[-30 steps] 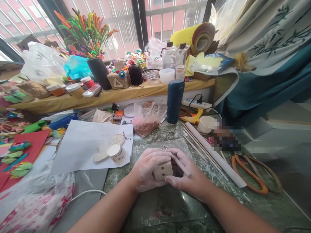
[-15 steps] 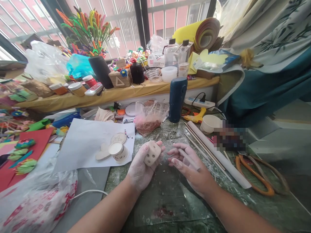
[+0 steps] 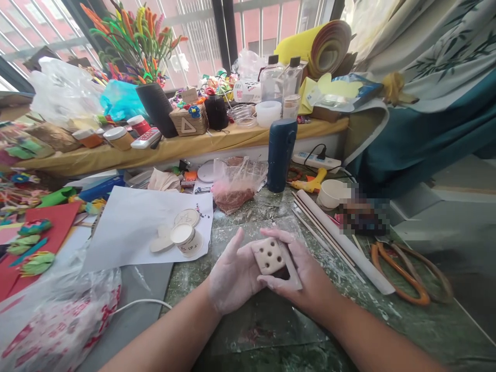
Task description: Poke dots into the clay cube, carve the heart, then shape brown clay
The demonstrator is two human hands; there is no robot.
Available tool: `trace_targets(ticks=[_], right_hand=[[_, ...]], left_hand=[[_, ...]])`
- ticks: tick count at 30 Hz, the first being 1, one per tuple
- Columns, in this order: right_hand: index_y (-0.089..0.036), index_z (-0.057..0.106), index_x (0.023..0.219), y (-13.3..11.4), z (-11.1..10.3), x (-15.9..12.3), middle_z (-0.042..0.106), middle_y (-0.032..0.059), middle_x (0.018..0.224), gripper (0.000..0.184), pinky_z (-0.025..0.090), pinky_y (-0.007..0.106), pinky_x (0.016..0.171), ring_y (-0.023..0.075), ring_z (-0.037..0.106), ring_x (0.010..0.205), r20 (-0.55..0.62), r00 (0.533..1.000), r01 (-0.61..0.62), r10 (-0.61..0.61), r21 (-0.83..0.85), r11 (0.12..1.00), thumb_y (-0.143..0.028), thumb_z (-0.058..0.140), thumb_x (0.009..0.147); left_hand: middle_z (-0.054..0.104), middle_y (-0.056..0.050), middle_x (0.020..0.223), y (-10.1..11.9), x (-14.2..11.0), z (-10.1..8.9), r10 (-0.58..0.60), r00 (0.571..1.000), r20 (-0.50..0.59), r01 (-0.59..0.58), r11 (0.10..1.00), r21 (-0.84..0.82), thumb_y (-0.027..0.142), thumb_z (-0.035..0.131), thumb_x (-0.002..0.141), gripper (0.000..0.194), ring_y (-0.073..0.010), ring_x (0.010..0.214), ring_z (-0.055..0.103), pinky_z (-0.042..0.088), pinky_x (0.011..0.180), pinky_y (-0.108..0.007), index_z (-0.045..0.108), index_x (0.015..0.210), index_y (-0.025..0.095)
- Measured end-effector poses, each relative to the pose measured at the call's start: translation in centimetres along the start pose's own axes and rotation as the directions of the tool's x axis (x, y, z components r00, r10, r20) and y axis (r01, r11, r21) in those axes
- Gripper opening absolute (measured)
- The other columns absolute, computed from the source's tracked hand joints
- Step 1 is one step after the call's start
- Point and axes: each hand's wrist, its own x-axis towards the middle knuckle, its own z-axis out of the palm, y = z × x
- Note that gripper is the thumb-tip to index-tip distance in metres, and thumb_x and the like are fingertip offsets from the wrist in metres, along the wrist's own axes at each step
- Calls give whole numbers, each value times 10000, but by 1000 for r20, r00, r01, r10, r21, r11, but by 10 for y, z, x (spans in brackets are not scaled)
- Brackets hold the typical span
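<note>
A pale clay die (image 3: 268, 257), with several round pits on its upper face, lies between my two hands above a clear sheet (image 3: 248, 323). My left hand (image 3: 234, 271) is palm up, thumb raised, its fingers reaching under the die and holding it from below; the fingertips are hidden. My right hand (image 3: 300, 258) curls around the die's right side, index finger along the top edge and thumb below. It also keeps hold of a slim grey stick (image 3: 291, 267) slanting across its palm. White powder coats both hands.
White paper (image 3: 132, 222) at left carries a lidded paper cup (image 3: 188, 240) and flat clay pieces. Behind stand a bagged reddish lump (image 3: 232, 196) and a dark blue bottle (image 3: 281, 155). To the right are a white roller (image 3: 349, 248), thin sticks, a yellow glue gun (image 3: 312, 183) and orange-handled scissors (image 3: 399, 276).
My right hand has moved left to meet the left hand and now touches the die. The die has turned, showing a face with more pits. The stick stays in my right hand.
</note>
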Motion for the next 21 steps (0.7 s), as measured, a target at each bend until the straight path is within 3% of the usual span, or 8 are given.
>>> trace_targets(ticks=[4, 8, 11, 14, 16, 19, 21], right_hand=[[-302, 480, 1332, -1, -2, 0, 631, 82, 1280, 668, 542, 429, 995, 286, 650, 1155, -33, 990, -118, 135, 310, 943, -388, 846, 780], [-305, 487, 1337, 2, -4, 0, 615, 74, 1245, 694, 541, 402, 977, 283, 630, 1165, -19, 988, -129, 154, 453, 882, -425, 862, 765], [-309, 529, 1319, 2, -8, 3, 610, 72, 1330, 671, 464, 433, 1092, 301, 576, 1278, 22, 996, -85, 82, 332, 939, -398, 880, 755], [-318, 570, 1293, 1, -10, 7, 607, 61, 1366, 626, 438, 448, 1112, 307, 572, 1287, 79, 995, -68, 57, 140, 988, -375, 883, 755], [-326, 571, 1292, 2, -9, 8, 619, 55, 1334, 594, 480, 438, 1050, 298, 613, 1213, 101, 992, -76, 71, 51, 996, -376, 862, 777], [-315, 586, 1248, 7, -4, 9, 628, 54, 1275, 510, 507, 422, 981, 289, 638, 1138, 81, 995, -56, 61, -53, 997, -383, 830, 805], [-306, 581, 1225, 10, -2, 10, 620, 60, 1282, 480, 506, 420, 976, 292, 632, 1144, 49, 998, -27, 31, -77, 997, -390, 816, 815]], left_hand=[[630, -155, 1431, -2, 2, -6, -53, 996, 70, 42, 989, 143, 642, 477, 997, 647, -296, 1371, 556, 433, 1110, -375, 589, 1428, 173], [659, -92, 1374, -10, 5, -12, 12, 1000, 26, -17, 977, 213, 506, 642, 964, 515, -238, 1250, 632, 470, 1064, -353, 587, 1418, 269], [690, -107, 1249, -10, 6, -14, 52, 999, -14, -46, 959, 279, 519, 705, 917, 506, -237, 1100, 676, 525, 953, -347, 635, 1323, 225], [707, -96, 1079, -4, 6, -20, 134, 980, -149, -55, 895, 442, 547, 793, 831, 523, -233, 960, 691, 538, 821, -327, 651, 1180, 183], [706, -75, 1016, 2, 4, -25, 201, 958, -207, -46, 813, 580, 544, 849, 769, 543, -230, 941, 690, 529, 805, -317, 636, 1108, 177], [725, -90, 1023, 16, -1, -29, 203, 964, -173, -7, 669, 743, 561, 837, 768, 560, -254, 985, 695, 535, 833, -343, 617, 1116, 181], [737, -104, 1049, 25, -7, -30, 218, 963, -160, 22, 527, 849, 556, 807, 799, 561, -261, 982, 698, 540, 821, -351, 617, 1180, 191]])
